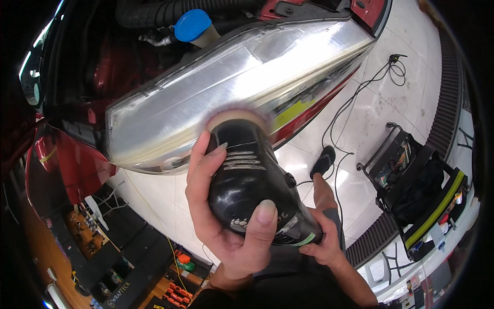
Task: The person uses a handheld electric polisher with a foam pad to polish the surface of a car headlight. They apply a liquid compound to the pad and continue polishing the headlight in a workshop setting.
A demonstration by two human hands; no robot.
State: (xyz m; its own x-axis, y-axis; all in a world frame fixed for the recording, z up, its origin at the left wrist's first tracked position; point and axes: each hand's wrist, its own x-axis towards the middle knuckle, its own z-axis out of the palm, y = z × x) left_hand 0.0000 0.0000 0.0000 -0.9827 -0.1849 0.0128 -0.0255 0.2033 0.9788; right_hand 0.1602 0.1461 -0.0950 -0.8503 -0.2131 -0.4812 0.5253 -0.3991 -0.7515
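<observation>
Both my hands hold a black electric polisher point(239, 188) against a car's large clear headlight point(206, 95). The polisher's round pad point(229, 116) is a beige blur with a purplish edge, at the lens's lower edge. My left hand point(208, 216) wraps round the tool's head, with its thumb on the near side and fingertips close to the pad. My right hand point(327, 239) grips the body farther back, at the lower right. Hazy bands show along the lens's lower rim. Yellow-green tape point(289, 114) covers part of the red bodywork below the lens.
A blue-capped reservoir point(193, 26) sits in the engine bay above the headlight. A black cord point(355, 95) runs over the tiled floor, near my sandalled foot point(323, 160). To the right stands a black tool bag point(419, 193); tools and orange items point(177, 294) lie at lower left.
</observation>
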